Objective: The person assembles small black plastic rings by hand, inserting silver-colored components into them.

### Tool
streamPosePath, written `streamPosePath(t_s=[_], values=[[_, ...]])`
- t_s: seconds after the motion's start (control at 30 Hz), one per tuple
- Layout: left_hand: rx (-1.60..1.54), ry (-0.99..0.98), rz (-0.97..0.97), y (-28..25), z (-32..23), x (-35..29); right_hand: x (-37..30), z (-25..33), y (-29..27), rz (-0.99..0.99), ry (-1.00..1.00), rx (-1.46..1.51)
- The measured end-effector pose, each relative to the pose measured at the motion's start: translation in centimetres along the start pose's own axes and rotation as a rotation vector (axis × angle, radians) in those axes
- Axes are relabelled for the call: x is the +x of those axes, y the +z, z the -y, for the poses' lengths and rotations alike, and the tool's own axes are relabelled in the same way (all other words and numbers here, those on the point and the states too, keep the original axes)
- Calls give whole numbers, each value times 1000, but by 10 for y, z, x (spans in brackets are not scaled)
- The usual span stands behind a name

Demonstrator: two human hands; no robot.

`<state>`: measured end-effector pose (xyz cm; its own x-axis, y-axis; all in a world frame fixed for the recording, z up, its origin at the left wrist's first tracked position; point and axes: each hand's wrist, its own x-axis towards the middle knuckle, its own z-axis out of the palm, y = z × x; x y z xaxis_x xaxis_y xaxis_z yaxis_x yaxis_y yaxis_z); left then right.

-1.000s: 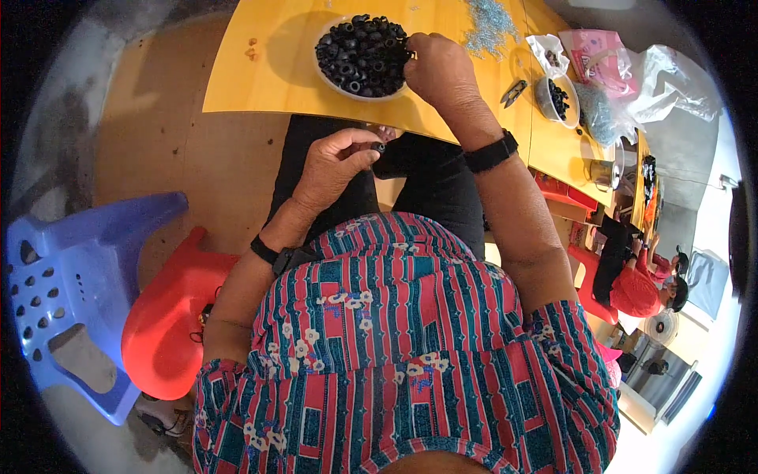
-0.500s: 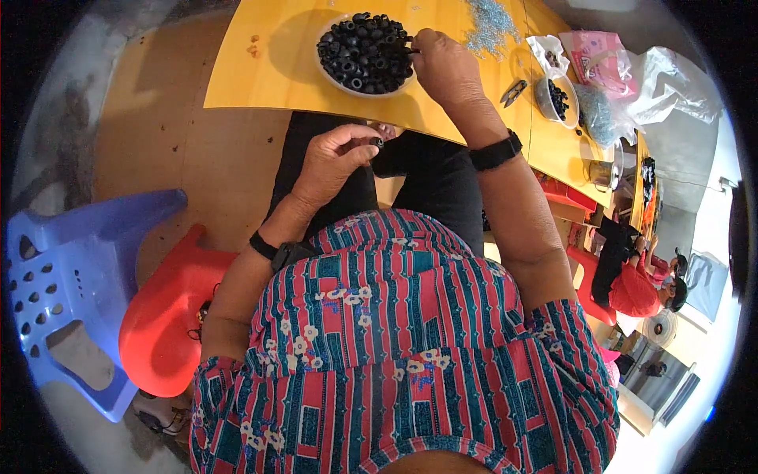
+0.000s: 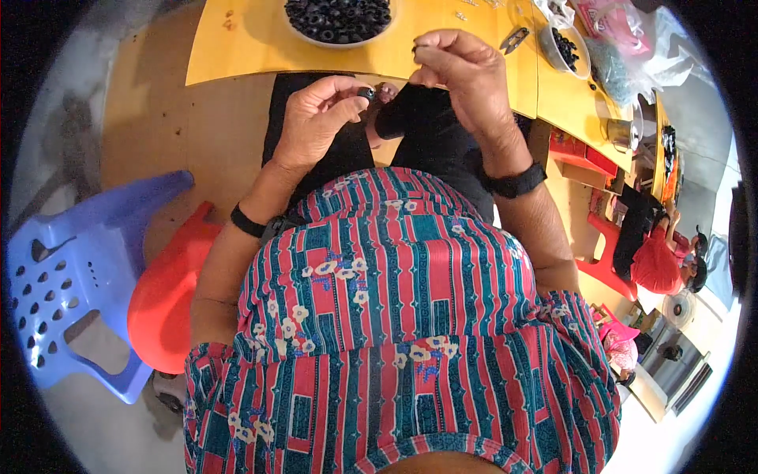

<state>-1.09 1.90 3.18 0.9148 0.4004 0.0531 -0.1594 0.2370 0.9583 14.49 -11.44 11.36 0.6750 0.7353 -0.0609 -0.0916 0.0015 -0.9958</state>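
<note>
Above my lap, my left hand (image 3: 316, 118) pinches a short black cylindrical piece (image 3: 366, 93) between thumb and forefinger; a hole shows in its end. My right hand (image 3: 472, 79) is raised near the table edge, its thumb and fingers closed on a small dark piece (image 3: 415, 50), mostly hidden by the fingertips. Ahead on the yellow table (image 3: 253, 55) stands a white bowl (image 3: 341, 46), heaped with black ring-like pieces (image 3: 339, 20). The two hands are apart, with the right one higher in view.
Thread snips (image 3: 515, 39) lie right of the bowl, beside a tub (image 3: 583, 73) of small black parts. Plastic bags (image 3: 616, 31) crowd the far right. A blue chair (image 3: 71, 276) and red stool (image 3: 170, 296) stand at my left. Another person (image 3: 659, 257) sits at right.
My right hand has come back from the bowl's right rim toward me, with a small dark piece at its fingertips. The left hand still holds its black piece. The view has shifted.
</note>
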Motion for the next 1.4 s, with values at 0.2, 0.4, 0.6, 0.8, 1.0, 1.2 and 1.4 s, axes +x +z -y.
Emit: streamPosePath(t_s=[0.2,0.4,0.6,0.8,1.0,1.2,1.4], values=[[-33,-54,72,18,-22,2,-37,-6,8,26,117,286],[-55,-98,89,31,-27,2,-50,-17,6,66,133,322],[-101,-73,88,28,-26,3,-50,-19,9,31,90,265],[-64,-50,87,25,-27,-1,-52,-16,12,6,35,208],[-88,-54,88,29,-30,-3,-54,-15,14,11,15,150],[9,-47,87,29,-29,-5,-56,-16,14,23,-4,128],[-28,-61,87,29,-32,-5,-53,-16,18,9,-42,34]])
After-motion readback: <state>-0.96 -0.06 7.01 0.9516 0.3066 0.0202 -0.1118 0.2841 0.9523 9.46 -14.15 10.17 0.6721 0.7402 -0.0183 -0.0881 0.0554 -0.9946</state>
